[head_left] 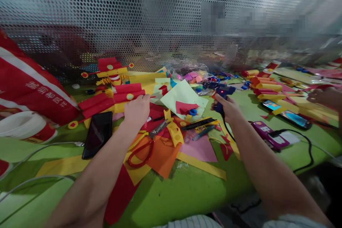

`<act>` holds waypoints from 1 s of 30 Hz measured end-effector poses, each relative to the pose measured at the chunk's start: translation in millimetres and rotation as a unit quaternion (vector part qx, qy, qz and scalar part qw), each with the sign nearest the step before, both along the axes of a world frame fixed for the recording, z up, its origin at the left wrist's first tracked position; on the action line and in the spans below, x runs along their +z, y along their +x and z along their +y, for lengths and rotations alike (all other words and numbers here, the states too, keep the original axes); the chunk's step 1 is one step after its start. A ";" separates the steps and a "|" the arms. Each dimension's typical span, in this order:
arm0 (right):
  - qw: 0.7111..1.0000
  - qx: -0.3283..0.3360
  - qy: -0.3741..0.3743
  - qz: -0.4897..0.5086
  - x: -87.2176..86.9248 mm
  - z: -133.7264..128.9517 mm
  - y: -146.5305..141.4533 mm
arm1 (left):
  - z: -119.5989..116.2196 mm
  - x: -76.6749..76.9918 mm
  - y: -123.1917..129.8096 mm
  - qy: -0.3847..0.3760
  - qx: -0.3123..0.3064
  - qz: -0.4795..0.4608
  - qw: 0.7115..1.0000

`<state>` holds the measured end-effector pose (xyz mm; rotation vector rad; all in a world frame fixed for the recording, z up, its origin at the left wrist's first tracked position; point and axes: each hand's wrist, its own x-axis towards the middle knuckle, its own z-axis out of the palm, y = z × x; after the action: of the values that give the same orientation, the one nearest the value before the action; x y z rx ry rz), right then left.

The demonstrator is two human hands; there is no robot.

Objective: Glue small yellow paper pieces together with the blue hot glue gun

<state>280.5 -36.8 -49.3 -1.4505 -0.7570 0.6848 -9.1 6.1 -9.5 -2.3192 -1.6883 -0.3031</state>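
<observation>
My left hand (138, 110) is closed at the right end of a red and yellow paper piece (128, 94) made of rolled strips with a round yellow medallion. Its fingertips press on or grip that piece. My right hand (227, 107) is wrapped round a dark blue glue gun (222, 94) with a small red light, its black cord hanging below. Between the hands lie pale green paper sheets (181, 94) with a red scrap on top. Red-handled scissors (149, 140) lie partly open on orange and red paper nearer me.
A black phone (97, 133), a paper bucket (25, 124) and a red bag (32, 82) stand or lie left. At right are a purple power bank (269, 135), another phone (287, 114) and another person's hand (324, 97). A perforated metal screen (160, 17) closes off the back.
</observation>
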 end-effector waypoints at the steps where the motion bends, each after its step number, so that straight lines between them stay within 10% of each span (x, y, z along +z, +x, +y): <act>1: 0.999 0.031 0.028 0.017 5.4 -2.3 -7.3 | -0.1 -0.4 0.2 -0.001 0.000 0.001 1.000; 8: 0.971 0.226 0.024 -0.070 30.0 -19.4 -74.2 | -1.4 0.2 0.5 -0.003 0.003 0.009 1.000; 19: 0.950 0.232 -0.009 -0.211 -5.8 -13.6 -104.4 | -1.5 0.3 1.3 -0.018 0.001 0.001 1.000; 30: 0.942 0.242 0.043 -0.228 2.8 -9.2 -112.2 | -2.2 2.2 1.5 -0.029 0.011 -0.010 0.999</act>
<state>168.3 -46.0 -46.5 -1.3655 -1.5198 0.6761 -7.7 3.9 -7.3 -2.3446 -1.7531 -0.2763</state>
